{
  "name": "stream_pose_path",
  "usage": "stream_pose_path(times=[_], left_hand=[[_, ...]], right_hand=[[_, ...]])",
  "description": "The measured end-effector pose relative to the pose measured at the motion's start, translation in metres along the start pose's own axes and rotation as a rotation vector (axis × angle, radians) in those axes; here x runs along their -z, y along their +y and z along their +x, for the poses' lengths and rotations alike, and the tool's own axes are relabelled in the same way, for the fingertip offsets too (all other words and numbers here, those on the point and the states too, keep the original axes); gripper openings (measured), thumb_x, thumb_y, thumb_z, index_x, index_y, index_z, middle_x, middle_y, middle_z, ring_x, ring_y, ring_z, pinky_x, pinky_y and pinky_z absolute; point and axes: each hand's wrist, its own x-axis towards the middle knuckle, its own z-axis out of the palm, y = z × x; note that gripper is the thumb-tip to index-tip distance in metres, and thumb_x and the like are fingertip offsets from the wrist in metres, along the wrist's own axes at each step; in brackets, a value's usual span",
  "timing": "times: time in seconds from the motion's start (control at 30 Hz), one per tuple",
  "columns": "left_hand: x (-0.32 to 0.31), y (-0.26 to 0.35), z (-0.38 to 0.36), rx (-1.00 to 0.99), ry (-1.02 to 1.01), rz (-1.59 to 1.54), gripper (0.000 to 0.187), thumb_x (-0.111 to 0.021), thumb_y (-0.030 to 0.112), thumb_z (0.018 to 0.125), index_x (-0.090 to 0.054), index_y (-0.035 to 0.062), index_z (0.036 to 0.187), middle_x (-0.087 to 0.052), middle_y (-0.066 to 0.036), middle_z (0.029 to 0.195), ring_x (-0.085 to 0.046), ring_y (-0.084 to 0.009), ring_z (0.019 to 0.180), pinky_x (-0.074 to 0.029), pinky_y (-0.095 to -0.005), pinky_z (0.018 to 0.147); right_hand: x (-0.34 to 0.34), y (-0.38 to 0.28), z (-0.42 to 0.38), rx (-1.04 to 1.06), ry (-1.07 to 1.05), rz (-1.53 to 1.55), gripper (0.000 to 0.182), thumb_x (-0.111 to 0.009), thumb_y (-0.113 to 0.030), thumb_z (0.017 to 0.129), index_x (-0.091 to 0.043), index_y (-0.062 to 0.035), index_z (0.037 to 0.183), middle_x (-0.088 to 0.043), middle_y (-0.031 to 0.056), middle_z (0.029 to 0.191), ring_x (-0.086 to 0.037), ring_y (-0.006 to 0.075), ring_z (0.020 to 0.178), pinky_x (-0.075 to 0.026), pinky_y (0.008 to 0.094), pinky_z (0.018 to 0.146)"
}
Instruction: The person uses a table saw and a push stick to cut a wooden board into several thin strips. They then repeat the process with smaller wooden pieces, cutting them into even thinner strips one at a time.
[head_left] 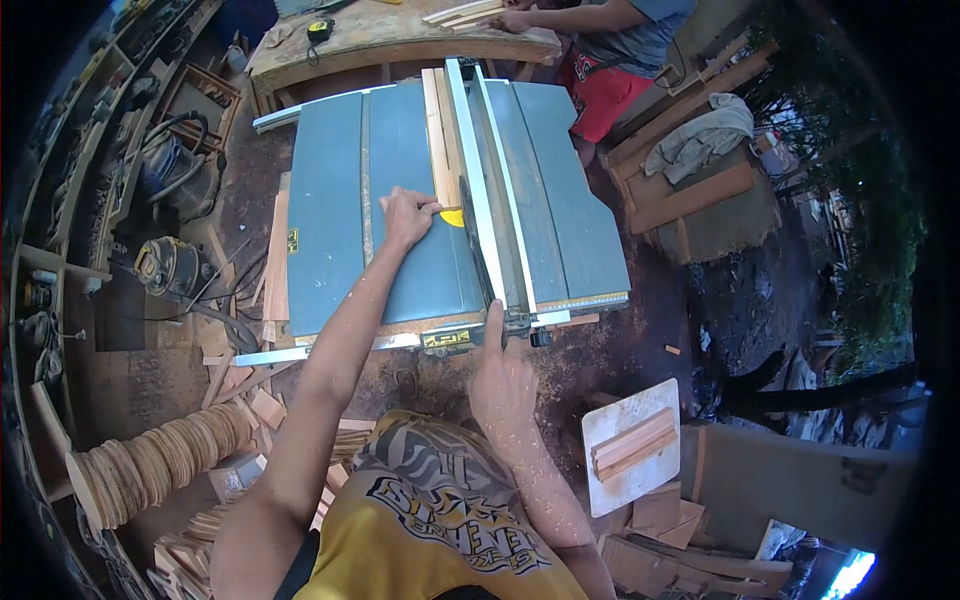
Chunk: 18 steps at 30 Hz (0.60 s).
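On the blue table saw (405, 270), my left hand (406, 216) rests with its fingers bent together. Its fingertips press the near end of a pale wooden strip (437, 140), beside a yellow half-round piece (452, 217). The strip lies lengthwise along the white-topped fence (480, 195). A dark narrow bar (480, 250) runs along the fence's left side towards me. My right hand (504, 388) is at the saw's front edge, index finger stretched forward against the near end of that bar and fence. The other right fingers are folded and largely hidden.
Behind the saw stands a wooden workbench (400, 45) with a tape measure (320, 31); another person's hand (515, 20) touches strips there. Wood pieces on a white board (630, 440) are at right. Stacked round wooden discs (160, 465) and a shop vacuum (168, 268) are at left.
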Motion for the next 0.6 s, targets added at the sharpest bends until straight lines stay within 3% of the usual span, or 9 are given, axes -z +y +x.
stream_pose_path(times=[0.07,0.17,0.4,0.6], left_hand=[[-0.001,-0.002,0.006,0.014,0.0,-0.001,0.015,-0.077,0.024,0.08,-0.082,0.0131,0.089,-0.074,-0.009,0.089,-0.056,-0.0261,0.098,-0.031,-0.0413,0.095],[0.001,-0.002,0.018,0.019,-0.023,-0.003,0.015,-0.077,0.023,0.08,-0.081,0.0124,0.089,-0.075,-0.009,0.089,-0.057,-0.0265,0.099,-0.031,-0.0413,0.095],[0.0,-0.011,0.043,0.015,-0.036,-0.021,0.018,-0.077,0.026,0.081,-0.081,0.01,0.089,-0.075,-0.011,0.09,-0.058,-0.0267,0.1,-0.032,-0.0409,0.095],[-0.012,-0.024,0.07,0.082,-0.035,-0.001,0.019,-0.076,0.028,0.08,-0.081,0.0132,0.09,-0.075,-0.01,0.089,-0.061,-0.0267,0.098,-0.033,-0.0412,0.094]], right_hand=[[0.006,-0.003,0.007,-0.051,-0.064,0.046,0.081,-0.065,-0.002,0.08,-0.026,0.0037,0.152,-0.063,0.0303,0.095,-0.069,0.044,0.073,-0.057,0.0478,0.06],[-0.003,0.0,0.018,-0.01,-0.004,0.009,0.08,-0.065,-0.003,0.081,-0.027,0.0038,0.151,-0.063,0.03,0.094,-0.069,0.0433,0.073,-0.057,0.0475,0.061],[0.01,-0.01,0.043,-0.056,-0.081,0.033,0.081,-0.063,0.003,0.08,-0.027,0.0041,0.151,-0.062,0.0303,0.093,-0.069,0.0433,0.075,-0.057,0.0476,0.065],[0.01,-0.013,0.069,-0.041,-0.04,0.063,0.08,-0.062,0.006,0.079,-0.029,0.0047,0.151,-0.062,0.0294,0.091,-0.068,0.0429,0.077,-0.055,0.0492,0.067]])
